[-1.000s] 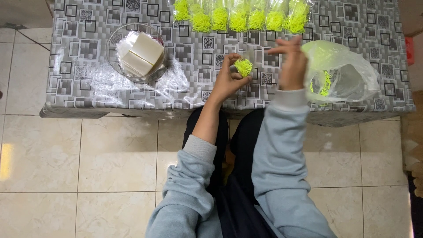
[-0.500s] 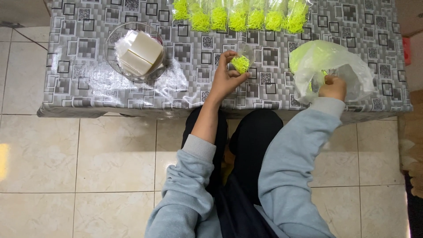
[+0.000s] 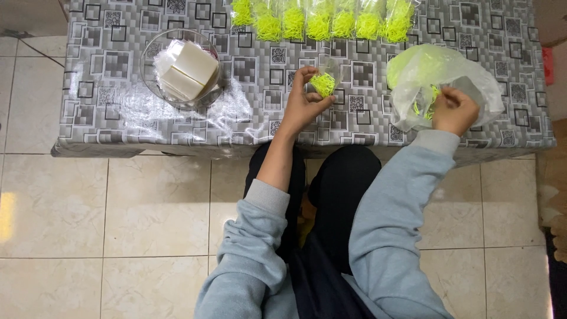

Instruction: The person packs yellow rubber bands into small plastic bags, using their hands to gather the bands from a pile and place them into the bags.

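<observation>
A round clear glass bowl (image 3: 180, 68) is seen on the grey square-patterned tablecloth (image 3: 106, 106), filled with cream-white rectangular blocks (image 3: 188, 70) in thin clear wrap. To the right of the bowl, a small tuft of neon yellow-green shredded strands (image 3: 323, 84) is pinched between the closed fingers of the left hand (image 3: 306, 100), above the cloth. Farther right of the bowl, a crumpled translucent plastic bag (image 3: 440, 82) holding more strands is entered by the right hand (image 3: 453, 111), fingers closed on strands. Beyond the bowl, along the far edge, a row of small clear packets of yellow-green strands (image 3: 322, 20) is laid.
</observation>
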